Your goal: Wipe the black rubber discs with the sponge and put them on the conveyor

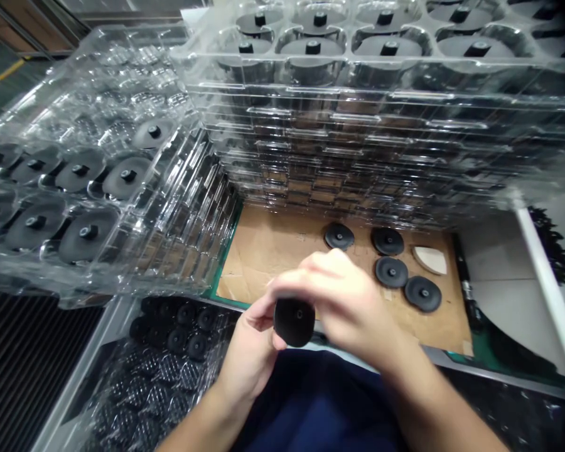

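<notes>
In front of my body, my left hand (pixel 249 358) grips a black rounded disc (pixel 294 323) with a small hub at its centre. Its thumb lies at the disc's lower left edge. My right hand (pixel 346 304), slightly blurred, curls over the upper edge of the same disc; its fingertips are partly hidden. Beyond my right hand, several similar black discs lie on the brown cardboard (pixel 258 242), hubs up, among them a near disc (pixel 422 293) and a far disc (pixel 339 236). A pale wedge-shaped piece (pixel 430 259) rests beside them.
Tall stacked clear plastic trays (pixel 358 125) with hubbed discs in the top cups stand behind the cardboard. Another tray stack (pixel 169 220) rises at the left, its top partly filled. A lower tray (pixel 145 376) with black parts sits at the lower left. A white rail (pixel 546 276) borders the right.
</notes>
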Action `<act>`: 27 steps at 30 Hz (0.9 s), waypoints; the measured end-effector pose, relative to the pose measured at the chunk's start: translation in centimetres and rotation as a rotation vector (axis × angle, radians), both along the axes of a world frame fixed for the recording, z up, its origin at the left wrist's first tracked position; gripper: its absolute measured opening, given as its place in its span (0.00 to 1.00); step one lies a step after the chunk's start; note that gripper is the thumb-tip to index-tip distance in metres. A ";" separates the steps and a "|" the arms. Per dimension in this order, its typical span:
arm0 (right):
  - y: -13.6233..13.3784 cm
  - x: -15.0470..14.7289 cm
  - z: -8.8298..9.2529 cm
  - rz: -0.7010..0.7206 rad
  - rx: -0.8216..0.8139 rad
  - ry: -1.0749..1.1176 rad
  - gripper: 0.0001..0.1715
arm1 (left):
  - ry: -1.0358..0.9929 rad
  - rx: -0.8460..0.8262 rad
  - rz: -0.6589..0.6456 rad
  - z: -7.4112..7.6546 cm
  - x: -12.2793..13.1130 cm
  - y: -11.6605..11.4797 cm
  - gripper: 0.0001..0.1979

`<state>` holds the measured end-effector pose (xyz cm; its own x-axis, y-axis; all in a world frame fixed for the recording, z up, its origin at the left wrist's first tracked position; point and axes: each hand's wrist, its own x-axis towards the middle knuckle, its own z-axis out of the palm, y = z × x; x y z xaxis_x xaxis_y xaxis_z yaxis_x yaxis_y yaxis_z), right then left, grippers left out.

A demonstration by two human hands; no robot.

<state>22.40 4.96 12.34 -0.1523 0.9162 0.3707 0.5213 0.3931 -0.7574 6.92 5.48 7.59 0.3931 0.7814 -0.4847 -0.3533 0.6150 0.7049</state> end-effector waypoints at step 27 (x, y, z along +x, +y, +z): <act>-1.7 -2.5 1.4 -0.165 0.077 -0.041 0.16 | -0.134 -0.133 -0.083 1.7 0.1 0.1 0.26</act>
<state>19.90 3.22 13.79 -0.0189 0.8991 0.4373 0.6134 0.3558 -0.7051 7.04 5.55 9.24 0.5213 0.6762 -0.5206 -0.3832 0.7306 0.5652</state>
